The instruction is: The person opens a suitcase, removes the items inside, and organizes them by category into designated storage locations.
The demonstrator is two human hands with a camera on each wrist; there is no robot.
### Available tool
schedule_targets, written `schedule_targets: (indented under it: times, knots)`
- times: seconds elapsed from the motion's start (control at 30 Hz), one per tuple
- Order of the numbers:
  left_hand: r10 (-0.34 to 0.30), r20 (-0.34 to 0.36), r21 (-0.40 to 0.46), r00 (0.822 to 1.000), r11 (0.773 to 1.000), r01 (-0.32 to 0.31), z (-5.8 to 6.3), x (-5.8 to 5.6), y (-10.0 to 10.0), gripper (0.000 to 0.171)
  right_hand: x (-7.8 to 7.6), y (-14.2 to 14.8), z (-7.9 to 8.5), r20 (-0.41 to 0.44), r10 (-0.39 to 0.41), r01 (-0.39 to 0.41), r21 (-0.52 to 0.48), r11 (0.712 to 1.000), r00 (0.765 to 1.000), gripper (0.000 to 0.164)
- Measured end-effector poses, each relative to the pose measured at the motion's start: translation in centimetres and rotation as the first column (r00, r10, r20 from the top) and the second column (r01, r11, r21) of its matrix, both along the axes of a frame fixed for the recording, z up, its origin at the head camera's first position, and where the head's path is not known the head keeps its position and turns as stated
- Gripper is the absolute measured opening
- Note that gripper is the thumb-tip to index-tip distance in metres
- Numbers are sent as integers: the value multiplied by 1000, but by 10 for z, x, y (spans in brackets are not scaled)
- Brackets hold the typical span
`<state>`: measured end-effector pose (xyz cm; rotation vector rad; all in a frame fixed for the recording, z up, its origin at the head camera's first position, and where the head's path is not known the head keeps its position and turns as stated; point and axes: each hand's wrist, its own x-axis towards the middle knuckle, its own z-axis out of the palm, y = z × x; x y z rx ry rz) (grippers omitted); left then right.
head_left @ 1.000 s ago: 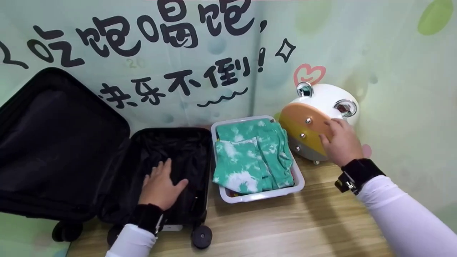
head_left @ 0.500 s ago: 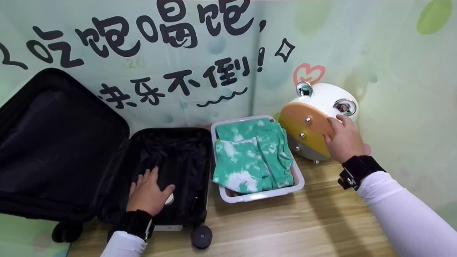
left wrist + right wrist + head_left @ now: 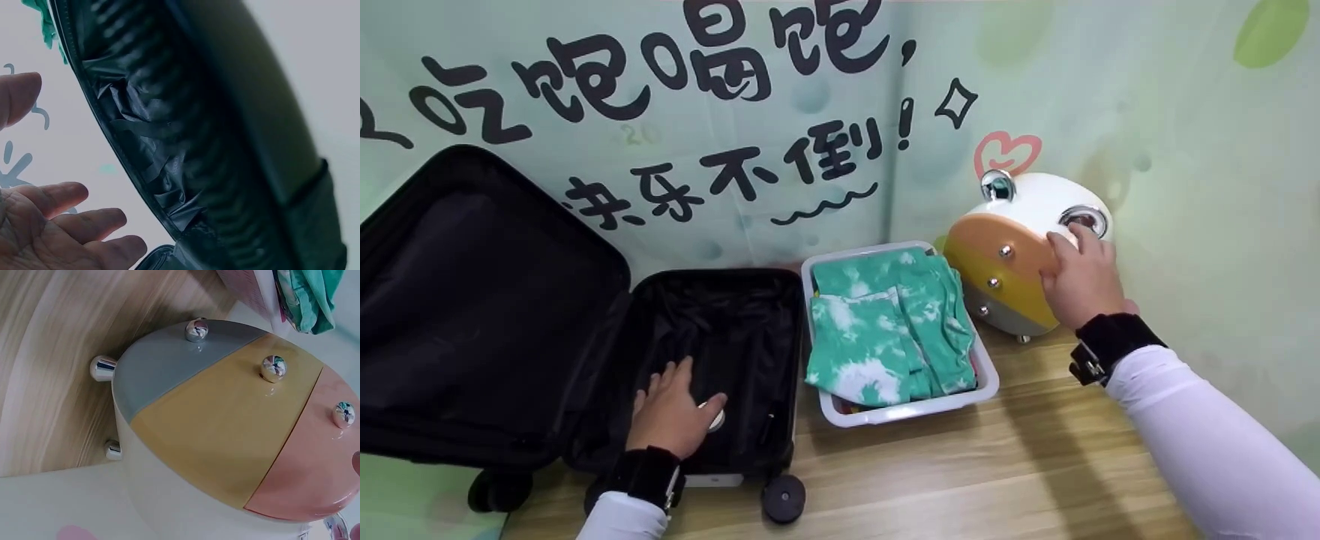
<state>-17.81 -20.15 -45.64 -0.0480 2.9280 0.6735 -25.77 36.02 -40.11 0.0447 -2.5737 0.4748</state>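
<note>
Over the open black suitcase (image 3: 750, 330), my left hand (image 3: 667, 420) hovers palm down with fingers spread and nothing held. The left wrist view shows its thumb (image 3: 19, 98) apart from the fingers, beside the suitcase rim. A small pale round thing (image 3: 714, 418) shows partly behind the thumb. My right hand (image 3: 1084, 281) is at the right side of a small white drawer box (image 3: 1050, 191) with orange, yellow and grey fronts. Its fingertips lie near the orange front (image 3: 315, 461), mostly cut off in the right wrist view; I cannot tell whether they touch it.
Between suitcase and box stands a white basket (image 3: 911, 412) of folded green-and-white tie-dye clothes (image 3: 877, 330). The suitcase lid (image 3: 472, 300) leans open at the left. A printed wall (image 3: 810, 217) backs the wooden table (image 3: 945, 480).
My left hand has moved left and slightly down over the suitcase, and the pale round thing has come into sight. My right hand has moved slightly up along the drawer box.
</note>
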Motion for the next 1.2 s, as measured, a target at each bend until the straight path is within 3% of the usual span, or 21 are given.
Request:
schedule_targets:
  times: [0.37, 0.63, 0.9, 1.2]
  knots:
    - [8, 8, -4, 1000, 1000, -8, -3, 1, -3, 88, -10, 10, 11, 89, -95, 102, -71, 992, 991, 62]
    - [18, 21, 1, 1000, 1000, -18, -4, 2, -3, 89, -22, 15, 27, 217, -66, 110, -198, 974, 974, 75]
    - [19, 18, 6, 1000, 1000, -19, -5, 2, -4, 88, -33, 18, 49, 328, -89, 163, -206, 965, 940, 72]
    - [27, 22, 3, 999, 1000, -27, -7, 2, -5, 87, -35, 14, 50, 336, -128, 204, -201, 958, 933, 67]
